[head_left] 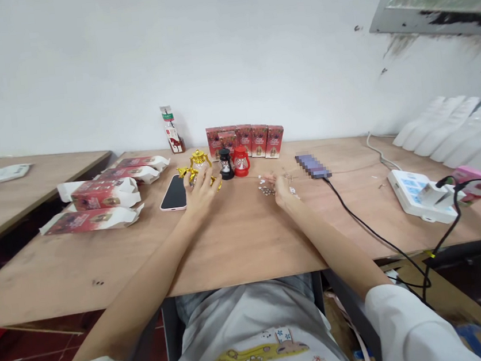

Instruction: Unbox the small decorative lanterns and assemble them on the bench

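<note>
My left hand (201,195) is closed around a gold lantern (187,173) that lies tilted, its gold ends sticking out on either side of the fingers. Just behind it another gold lantern (200,159) stands upright. To the right stand a black lantern (226,165) and a red lantern (241,162), side by side. My right hand (282,189) rests low over the table among small silvery pieces (266,191); its fingers stretch to the left and are partly blurred. Those pieces are too small to name.
Red printed boxes (274,142) stand in a row by the wall. Open red boxes (92,219) lie at left. A phone (174,192) lies beside my left hand, another phone (313,166) with a black cable at right. A power strip (420,197) and stacked white items (438,123) are far right.
</note>
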Available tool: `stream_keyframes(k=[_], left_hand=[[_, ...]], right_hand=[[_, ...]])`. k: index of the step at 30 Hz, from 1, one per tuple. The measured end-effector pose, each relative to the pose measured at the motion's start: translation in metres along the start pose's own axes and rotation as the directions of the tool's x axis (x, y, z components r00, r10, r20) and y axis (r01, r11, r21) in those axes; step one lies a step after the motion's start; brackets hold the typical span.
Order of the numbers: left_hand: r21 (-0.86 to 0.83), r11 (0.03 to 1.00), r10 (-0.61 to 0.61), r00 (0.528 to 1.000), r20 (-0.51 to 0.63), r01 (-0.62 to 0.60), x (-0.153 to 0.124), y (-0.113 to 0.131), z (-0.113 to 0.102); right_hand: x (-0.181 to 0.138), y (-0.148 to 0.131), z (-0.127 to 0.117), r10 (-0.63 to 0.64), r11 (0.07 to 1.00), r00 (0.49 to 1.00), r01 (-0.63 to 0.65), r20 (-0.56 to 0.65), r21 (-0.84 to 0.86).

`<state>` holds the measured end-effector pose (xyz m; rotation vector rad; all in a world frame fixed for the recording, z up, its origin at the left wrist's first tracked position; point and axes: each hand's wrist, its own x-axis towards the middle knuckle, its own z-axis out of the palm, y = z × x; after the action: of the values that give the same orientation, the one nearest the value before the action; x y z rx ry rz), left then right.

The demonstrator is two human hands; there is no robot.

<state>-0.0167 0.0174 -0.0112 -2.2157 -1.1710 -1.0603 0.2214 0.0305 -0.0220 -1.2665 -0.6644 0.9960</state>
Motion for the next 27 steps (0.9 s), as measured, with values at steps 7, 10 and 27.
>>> stream_keyframes(k=[7, 10, 27], left_hand=[[0.106, 0.992, -0.096, 0.973, 0.211, 0.075, 0.001, -0.004, -0.007], [0.107, 0.993, -0.070, 0.964, 0.257, 0.043, 0.001, -0.006, -0.007], [0.206, 0.967, 0.001, 0.808, 0.590, -0.151, 0.004, 0.031, -0.015]], right_hand=[[-0.009, 0.001, 0.003, -0.085, 0.990, 0.996, 0.084, -0.001, -0.110], [-0.013, 0.006, 0.004, -0.153, 0.966, 0.988, 0.155, 0.025, -0.207], [-0.052, 0.012, 0.014, -0.509, 0.266, 0.648, 0.744, 0.567, -0.612]])
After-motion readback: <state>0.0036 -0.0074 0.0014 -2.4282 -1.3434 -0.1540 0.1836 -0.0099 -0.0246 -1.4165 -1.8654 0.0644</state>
